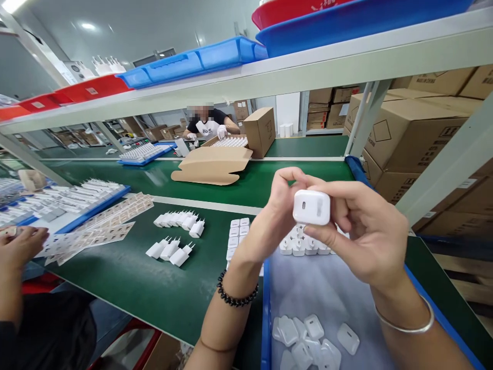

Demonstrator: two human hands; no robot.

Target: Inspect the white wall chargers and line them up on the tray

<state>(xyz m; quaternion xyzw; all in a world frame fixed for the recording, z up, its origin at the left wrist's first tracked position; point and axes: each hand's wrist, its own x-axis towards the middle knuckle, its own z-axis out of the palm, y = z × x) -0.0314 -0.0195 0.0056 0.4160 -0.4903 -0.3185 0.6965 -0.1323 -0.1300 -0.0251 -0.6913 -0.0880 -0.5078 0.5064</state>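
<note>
A white charger plug [311, 207] with a small oval port on its face is held up in front of me by both hands. My right hand [365, 231] grips it from the right side, fingers wrapped round it. My left hand [281, 205] pinches its top left edge with thumb and fingertips. Below my hands lies a blue tray [266, 308] with a grey liner, holding several more white chargers [308, 339] at its near end and a row of them [304, 245] at its far end.
Groups of white chargers [181, 221] and sticker sheets [103, 221] lie on the green bench [154, 288]. Another person's hand [19, 246] rests at the left. A co-worker in gloves [210, 126] works across the belt by cardboard boxes [260, 131]. Bins sit on the shelf [269, 77] overhead.
</note>
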